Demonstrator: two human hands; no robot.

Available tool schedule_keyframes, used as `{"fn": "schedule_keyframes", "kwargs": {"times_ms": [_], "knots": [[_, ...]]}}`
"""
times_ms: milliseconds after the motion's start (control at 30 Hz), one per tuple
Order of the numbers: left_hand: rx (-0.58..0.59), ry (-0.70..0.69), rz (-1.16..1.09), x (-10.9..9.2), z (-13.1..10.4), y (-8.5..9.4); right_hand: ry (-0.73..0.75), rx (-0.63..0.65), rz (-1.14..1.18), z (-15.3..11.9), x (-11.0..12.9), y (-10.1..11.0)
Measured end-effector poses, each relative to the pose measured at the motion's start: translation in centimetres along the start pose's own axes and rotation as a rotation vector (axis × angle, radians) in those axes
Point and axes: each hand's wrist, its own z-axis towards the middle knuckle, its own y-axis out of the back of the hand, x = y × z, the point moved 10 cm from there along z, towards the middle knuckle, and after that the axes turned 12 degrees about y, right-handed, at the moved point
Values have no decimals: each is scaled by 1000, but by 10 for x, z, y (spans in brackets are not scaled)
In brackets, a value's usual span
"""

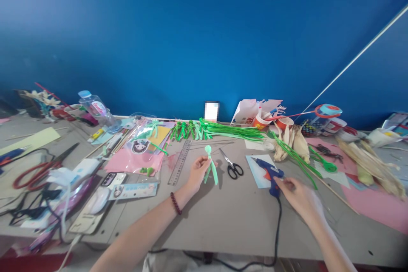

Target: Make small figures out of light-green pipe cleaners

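Note:
My left hand [200, 171] pinches a light green pipe-cleaner piece [208, 163], with a rounded knot on top and two strands hanging below. At the right, my right hand [298, 195] has its curled fingers at the handle of a blue hot glue gun [271, 174]. The gun's nozzle lies over a pale blue sheet [258, 170], pointing up and left, and its black cord runs off the table's front edge. Between my hands lie black-handled scissors [234, 169]. A metal ruler [180, 162] is left of my left hand.
Several green pipe-cleaner pieces [188, 131] and a bundle of green stems [236, 131] lie at the back. Dried husks [288, 144] are at the right. A plastic bottle [97, 108], red-handled scissors [41, 170] and a phone [95, 212] crowd the left.

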Motion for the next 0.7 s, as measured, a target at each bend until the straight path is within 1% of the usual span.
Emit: {"fn": "schedule_keyframes", "kwargs": {"times_ms": [33,100,133,167,200,233,333,400,467,533,600,700], "knots": [[5,-2,9,0,0,0,15,-73,-19,2,5,9],[16,-14,28,-1,0,-2,100,-216,-7,6,22,24],[25,-22,33,-2,-1,-3,165,-266,32,9,33,27],[34,-30,29,-3,-1,-5,237,-278,93,12,47,27],[49,-35,19,-4,-2,-7,299,-250,174,17,60,23],[67,-31,9,-4,-3,-9,351,-181,270,21,75,14],[139,19,18,1,-5,-18,474,75,511,25,128,-15],[206,61,53,7,-7,-25,481,176,639,23,159,-30],[277,95,54,12,-9,-32,432,277,780,20,183,-49],[333,141,3,16,-10,-35,365,406,905,15,201,-72],[361,182,-59,17,-10,-36,300,457,1052,13,211,-88],[364,200,-73,14,-9,-33,250,477,1291,11,219,-100]]}}
